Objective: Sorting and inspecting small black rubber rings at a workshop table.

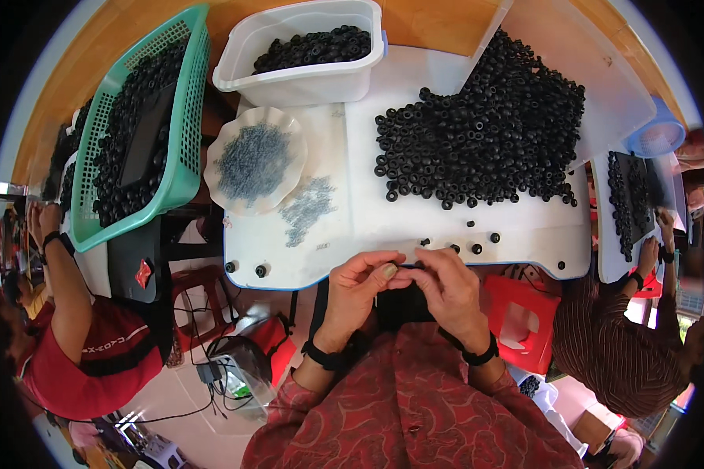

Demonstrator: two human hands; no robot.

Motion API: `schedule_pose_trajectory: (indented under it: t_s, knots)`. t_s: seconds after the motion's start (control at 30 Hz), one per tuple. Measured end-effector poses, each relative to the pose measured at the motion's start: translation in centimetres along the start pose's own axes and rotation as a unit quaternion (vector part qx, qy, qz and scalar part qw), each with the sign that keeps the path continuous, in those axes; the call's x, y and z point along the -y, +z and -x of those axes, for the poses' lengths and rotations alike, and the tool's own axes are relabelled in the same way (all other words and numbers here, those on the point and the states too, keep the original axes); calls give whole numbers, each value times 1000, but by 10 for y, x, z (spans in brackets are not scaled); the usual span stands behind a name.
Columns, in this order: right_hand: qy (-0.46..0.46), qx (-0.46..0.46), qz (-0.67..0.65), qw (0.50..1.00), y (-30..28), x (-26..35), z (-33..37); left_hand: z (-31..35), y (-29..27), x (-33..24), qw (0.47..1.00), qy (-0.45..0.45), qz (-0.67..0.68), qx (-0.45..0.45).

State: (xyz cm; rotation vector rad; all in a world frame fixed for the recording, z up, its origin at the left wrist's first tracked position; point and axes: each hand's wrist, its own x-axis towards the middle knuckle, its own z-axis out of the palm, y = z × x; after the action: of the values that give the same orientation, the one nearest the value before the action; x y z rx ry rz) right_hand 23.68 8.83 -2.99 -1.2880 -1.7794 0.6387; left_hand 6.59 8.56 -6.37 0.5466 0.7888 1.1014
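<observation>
My left hand [357, 291] and my right hand [451, 295] meet fingertip to fingertip just in front of the table's near edge. Both are closed in a pinch. Something small and dark seems to be between them, but the fingers cover most of it. Just beyond my right hand lie a few loose black rounded parts [476, 248]. Farther back on the white table [364, 234] spreads a large heap of such black parts [477, 141], many showing a hole. Left of it, small thin grey metal pieces, apparently springs, fill a scalloped plate [296, 160] and form a loose pile [307, 209].
A white tub [297, 88] of black parts stands at the back. A green basket [186, 168] at left holds more. A translucent bin [602, 86] tips over the heap. People sit at left [94, 359] and right [618, 344]. Red stools [524, 313] flank me.
</observation>
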Motion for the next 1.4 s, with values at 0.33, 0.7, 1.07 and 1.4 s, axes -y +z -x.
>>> schedule_pose_trajectory:
  t_s: [0.33,0.7,1.07,1.4]
  knots:
    - [21,-27,65,997,1,-15,-14,-2,-5,0,998,59,8,34]
    - [53,-89,151,983,18,-43,-33,-3,-10,6,998,12,57,-1]
    - [62,-163,147,974,-15,-48,-5,-1,-10,10,999,9,49,-21]
    - [94,-193,201,956,-51,-58,13,3,0,11,999,28,23,-15]
